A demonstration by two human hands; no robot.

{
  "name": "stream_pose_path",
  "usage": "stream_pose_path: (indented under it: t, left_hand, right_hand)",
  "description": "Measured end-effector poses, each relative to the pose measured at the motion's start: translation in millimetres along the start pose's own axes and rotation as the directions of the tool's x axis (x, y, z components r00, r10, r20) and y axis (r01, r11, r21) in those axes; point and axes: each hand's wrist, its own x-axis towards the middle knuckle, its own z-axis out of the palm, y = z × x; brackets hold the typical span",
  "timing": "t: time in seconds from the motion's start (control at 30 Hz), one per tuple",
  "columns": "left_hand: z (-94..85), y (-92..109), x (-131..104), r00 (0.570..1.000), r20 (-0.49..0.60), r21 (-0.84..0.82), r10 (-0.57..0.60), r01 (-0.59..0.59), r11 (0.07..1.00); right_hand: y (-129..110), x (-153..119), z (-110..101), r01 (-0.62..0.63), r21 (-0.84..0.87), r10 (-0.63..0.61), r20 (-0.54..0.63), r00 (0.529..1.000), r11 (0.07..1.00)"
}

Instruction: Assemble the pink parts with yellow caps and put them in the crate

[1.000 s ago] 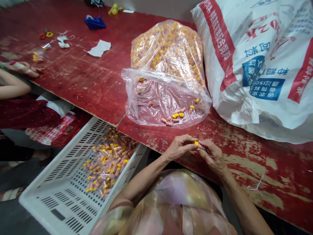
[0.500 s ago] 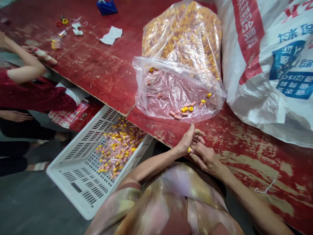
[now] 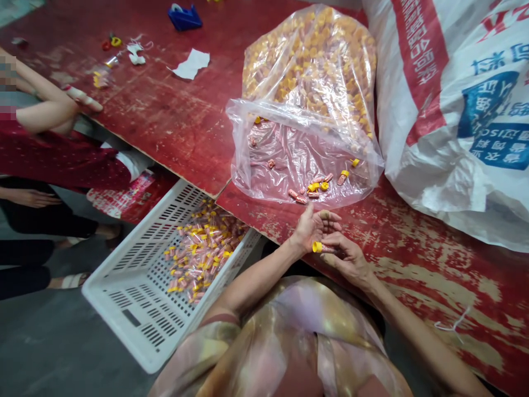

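Between the fingers of my right hand (image 3: 347, 258) is a small yellow-capped tube (image 3: 317, 247) with pinkish contents, its cap pointing left. My left hand (image 3: 314, 227) is beside it, palm up with the fingers apart and loosely curled; I see nothing gripped in it. Just beyond my hands lies a large clear plastic bag (image 3: 281, 176), its mouth facing me. Yellow-capped pieces (image 3: 306, 60) fill its far part. Several loose pink pieces and yellow caps (image 3: 314, 187) lie near the mouth.
A white slotted crate (image 3: 124, 270) with many yellow-capped tubes (image 3: 202, 253) stands below the table edge at left. A big white printed sack (image 3: 446, 182) is at right. Farther off are a blue tape dispenser (image 3: 184, 17) and white paper (image 3: 192, 63). Another person's arm (image 3: 45, 105) rests at left.
My hands have moved slightly apart, and the tube's yellow cap now shows more fully in my right hand. My left hand has opened and shifted left.
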Motion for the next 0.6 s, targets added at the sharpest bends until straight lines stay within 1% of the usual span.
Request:
stream_pose_path:
  t: [0.07,0.17,0.27,0.33,0.4,0.47,0.6]
  left_hand:
    - [-0.9,-1.6,1.7,1.0,-0.025,0.002,0.008,-0.008,1.0]
    - [0.4,-5.8,3.6,0.999,-0.028,0.027,0.032,-0.031,0.999]
    - [2.2,-9.2,3.5,0.998,-0.026,0.07,0.05,-0.049,0.996]
    - [2.6,-10.9,2.4,0.998,-0.037,0.107,0.055,-0.05,0.993]
    - [2.7,-12.8,0.7,0.995,-0.067,0.154,0.069,-0.058,0.986]
    - [3.8,-15.4,-1.3,0.99,-0.107,0.217,0.087,-0.062,0.974]
    - [10.7,-21.0,-5.4,0.981,-0.171,0.366,0.095,-0.027,0.93]
  right_hand:
    - [-1.6,-1.4,-1.2,0.043,-0.068,-0.043,0.005,0.999,0.997]
    - [-2.3,-3.4,-2.0,0.117,-0.226,-0.115,0.024,0.993,0.967]
    - [-2.3,-5.1,-1.3,0.232,-0.428,-0.233,0.051,0.971,0.874]
    - [-3.4,-6.2,-0.6,0.28,-0.532,-0.273,0.095,0.957,0.799]
    - [-5.4,-7.7,0.0,0.292,-0.569,-0.254,0.148,0.956,0.769]
    - [-7.9,-9.3,0.4,0.291,-0.554,-0.22,0.193,0.956,0.78]
    - [-12.2,-11.8,1.6,0.316,-0.547,-0.225,0.229,0.947,0.775]
